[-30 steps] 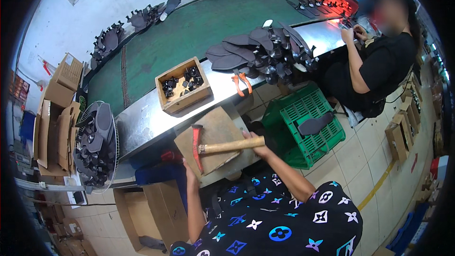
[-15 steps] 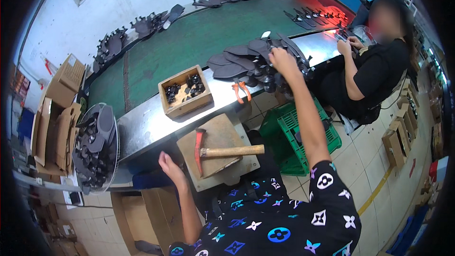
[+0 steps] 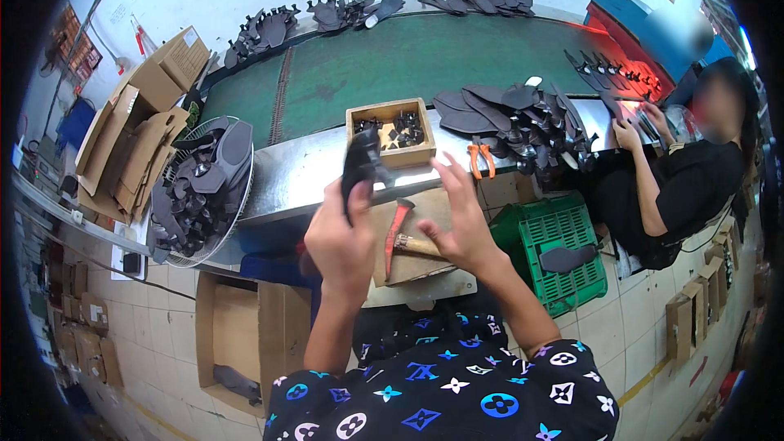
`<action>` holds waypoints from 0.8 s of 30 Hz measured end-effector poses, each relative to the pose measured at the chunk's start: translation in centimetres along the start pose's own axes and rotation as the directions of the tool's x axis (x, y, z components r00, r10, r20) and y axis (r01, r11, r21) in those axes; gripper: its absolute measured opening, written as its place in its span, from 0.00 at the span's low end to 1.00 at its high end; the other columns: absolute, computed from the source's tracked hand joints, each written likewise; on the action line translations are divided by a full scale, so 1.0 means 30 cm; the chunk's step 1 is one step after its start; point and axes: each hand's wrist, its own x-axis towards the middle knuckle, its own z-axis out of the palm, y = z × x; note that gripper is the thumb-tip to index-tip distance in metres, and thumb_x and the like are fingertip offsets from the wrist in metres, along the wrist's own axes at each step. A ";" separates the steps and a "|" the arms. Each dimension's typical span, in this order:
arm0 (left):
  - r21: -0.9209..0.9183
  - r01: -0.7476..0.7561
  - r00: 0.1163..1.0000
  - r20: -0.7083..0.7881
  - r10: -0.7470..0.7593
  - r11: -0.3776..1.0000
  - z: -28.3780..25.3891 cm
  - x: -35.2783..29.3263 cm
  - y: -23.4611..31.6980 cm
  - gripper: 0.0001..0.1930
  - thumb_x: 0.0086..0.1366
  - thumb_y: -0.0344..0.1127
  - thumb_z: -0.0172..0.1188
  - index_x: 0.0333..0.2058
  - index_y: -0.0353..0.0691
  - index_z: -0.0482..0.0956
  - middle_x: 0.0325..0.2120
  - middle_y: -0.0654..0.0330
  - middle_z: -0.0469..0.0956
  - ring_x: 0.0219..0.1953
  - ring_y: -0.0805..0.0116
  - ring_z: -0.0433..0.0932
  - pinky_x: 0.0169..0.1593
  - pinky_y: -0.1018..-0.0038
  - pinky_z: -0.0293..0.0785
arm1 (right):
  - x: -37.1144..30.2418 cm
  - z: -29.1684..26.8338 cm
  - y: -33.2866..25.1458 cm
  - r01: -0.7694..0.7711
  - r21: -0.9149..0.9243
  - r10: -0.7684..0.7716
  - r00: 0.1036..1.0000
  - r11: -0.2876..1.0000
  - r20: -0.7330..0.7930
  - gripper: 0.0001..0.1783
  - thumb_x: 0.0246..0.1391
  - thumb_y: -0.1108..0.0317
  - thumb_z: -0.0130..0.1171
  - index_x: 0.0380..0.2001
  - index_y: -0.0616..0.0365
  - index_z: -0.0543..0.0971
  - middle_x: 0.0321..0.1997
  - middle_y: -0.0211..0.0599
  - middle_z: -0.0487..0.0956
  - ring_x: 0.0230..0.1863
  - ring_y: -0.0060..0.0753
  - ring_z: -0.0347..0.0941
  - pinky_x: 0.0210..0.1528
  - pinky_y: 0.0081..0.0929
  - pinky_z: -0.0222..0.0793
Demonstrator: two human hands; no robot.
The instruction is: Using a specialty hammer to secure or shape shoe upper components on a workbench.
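Note:
My left hand [image 3: 339,229] is closed round a dark shoe sole [image 3: 361,165], held upright and blurred by motion above the bench edge. Nothing is in my right hand [image 3: 461,224]; its fingers are spread, just over the handle of a red-headed hammer [image 3: 398,233]. That hammer lies on a worn board [image 3: 426,206] in front of me, its wooden handle partly covered by the right hand. Behind the hands stands a wooden box [image 3: 408,161] with small black parts. Orange-handled pliers [image 3: 481,159] lie beside it, next to a pile of dark soles with black heels [image 3: 514,118].
A wire basket [image 3: 242,211] full of soles stands at left by folded cardboard [image 3: 139,155]. Along the far side of the green belt [image 3: 376,65] sit more soles. A green crate [image 3: 567,237] is at right, near a seated person [image 3: 678,163]. An open carton [image 3: 286,327] is below left.
My right hand has come back from the pile of soles to above the hammer. My left hand has risen and now holds a sole. The whole view has shifted.

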 end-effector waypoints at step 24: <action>0.242 -0.319 0.932 0.258 0.256 0.916 0.642 0.512 -0.327 0.12 0.64 0.38 0.58 0.30 0.34 0.83 0.30 0.45 0.82 0.34 0.44 0.82 0.39 0.53 0.78 | -0.713 -0.205 0.143 -0.767 0.212 0.794 0.601 0.606 -0.092 0.14 0.57 0.64 0.67 0.26 0.66 0.80 0.19 0.35 0.80 0.21 0.19 0.75 0.25 0.25 0.68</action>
